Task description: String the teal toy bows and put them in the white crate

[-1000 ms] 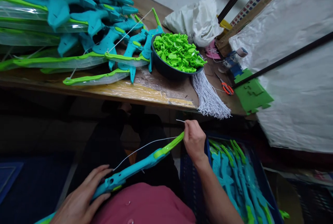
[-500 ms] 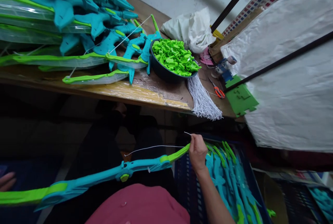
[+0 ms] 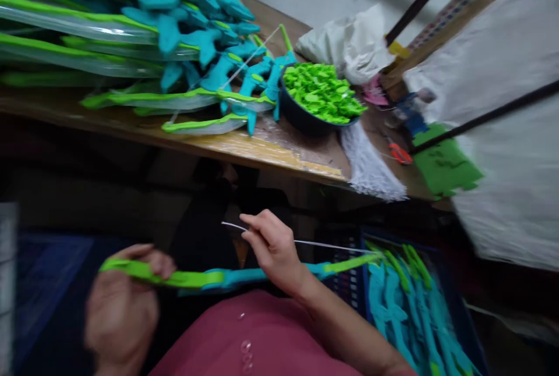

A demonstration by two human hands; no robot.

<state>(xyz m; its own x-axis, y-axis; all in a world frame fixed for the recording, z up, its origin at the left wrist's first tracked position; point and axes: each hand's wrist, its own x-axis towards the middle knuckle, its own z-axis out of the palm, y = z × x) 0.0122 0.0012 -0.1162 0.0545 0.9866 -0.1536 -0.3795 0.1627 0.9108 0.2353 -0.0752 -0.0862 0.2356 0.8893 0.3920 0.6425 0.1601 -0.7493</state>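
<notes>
A teal and lime-green toy bow [image 3: 236, 276] lies across my lap, blurred by motion. My left hand [image 3: 124, 300] grips its green left limb near the tip. My right hand [image 3: 273, 248] pinches a thin white string [image 3: 325, 244] above the bow's middle; the string runs right to the bow's green right tip [image 3: 353, 262]. A short free end of the string sticks out left of my fingers.
A wooden table [image 3: 271, 152] carries a stack of finished bows in clear wrap [image 3: 174, 44], a dark bowl of green plastic parts [image 3: 321, 96], a bundle of white strings [image 3: 371, 169], scissors [image 3: 399, 153] and a white bag [image 3: 349, 44]. A blue crate of bows [image 3: 406, 300] stands at my right.
The bow has slid right across my lap. My right hand moved from the right tip to the middle, holding the string. My left hand came in and took the left limb.
</notes>
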